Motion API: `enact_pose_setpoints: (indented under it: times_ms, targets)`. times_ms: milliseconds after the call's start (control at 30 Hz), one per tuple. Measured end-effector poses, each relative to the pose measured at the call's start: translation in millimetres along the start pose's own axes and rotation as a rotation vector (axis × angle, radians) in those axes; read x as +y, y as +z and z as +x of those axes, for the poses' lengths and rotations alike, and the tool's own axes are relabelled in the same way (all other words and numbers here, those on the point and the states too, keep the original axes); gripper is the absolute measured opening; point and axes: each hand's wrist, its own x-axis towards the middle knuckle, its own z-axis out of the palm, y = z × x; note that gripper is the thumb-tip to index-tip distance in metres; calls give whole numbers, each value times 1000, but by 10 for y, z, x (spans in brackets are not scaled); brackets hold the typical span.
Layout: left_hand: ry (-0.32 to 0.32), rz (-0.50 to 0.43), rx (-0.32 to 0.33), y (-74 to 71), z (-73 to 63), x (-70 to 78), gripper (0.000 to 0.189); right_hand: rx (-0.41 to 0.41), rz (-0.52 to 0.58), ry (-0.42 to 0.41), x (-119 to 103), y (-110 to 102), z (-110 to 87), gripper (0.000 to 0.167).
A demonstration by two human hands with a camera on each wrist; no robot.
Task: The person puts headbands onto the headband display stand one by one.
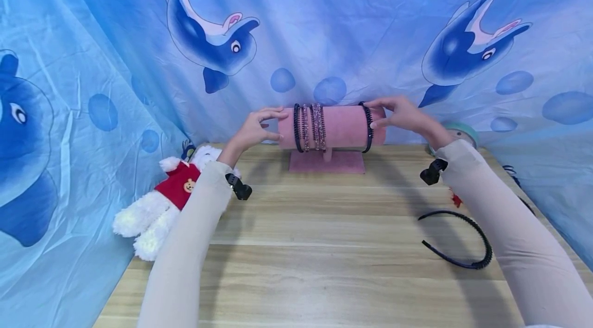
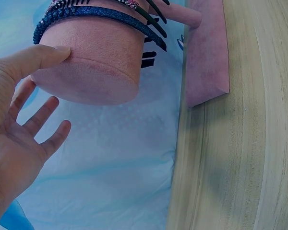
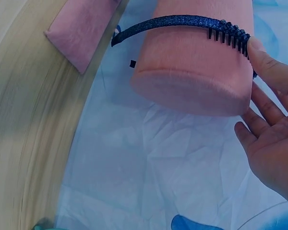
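A pink plush T-bar display stand (image 1: 345, 124) has its roll lying sideways at the back of the table. At the roll's left end my left hand (image 1: 254, 128) touches it, thumb on the front and fingers spread, the lower ones free. My right hand (image 1: 404, 113) pinches a dark glittery toothed headband (image 3: 175, 21) near the roll's right end, with the thumb on its toothed part and the index finger partly hidden behind. A dark blue headband (image 1: 297, 130) and sparkly pink headbands (image 1: 317, 127) sit around the left half.
A loose black headband (image 1: 484, 245) lies on the wooden table (image 1: 324, 245) at right, near a small red item (image 1: 456, 198). A white plush bear (image 1: 153, 209) in a red top sits at left. A teal round object (image 1: 465, 132) is behind the right forearm. Dolphin-print curtains (image 1: 370, 24) surround the table.
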Motion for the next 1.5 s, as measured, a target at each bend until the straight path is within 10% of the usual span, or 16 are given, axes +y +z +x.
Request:
enact_pose_setpoints:
  times_ms: [100, 400, 767, 1500]
  targets:
    - [11, -15, 9, 10, 60, -132, 64, 6, -24, -12, -33, 40, 29, 60]
    - [-12, -18, -20, -10, -63, 171, 62, 17, -19, -18, -150, 175, 146, 59]
    - [2, -15, 9, 18, 73, -157, 64, 30, -12, -93, -250, 328, 259, 60]
    - [10, -1, 15, 2, 65, -160, 64, 28, -12, -167, -456, 532, 337, 61]
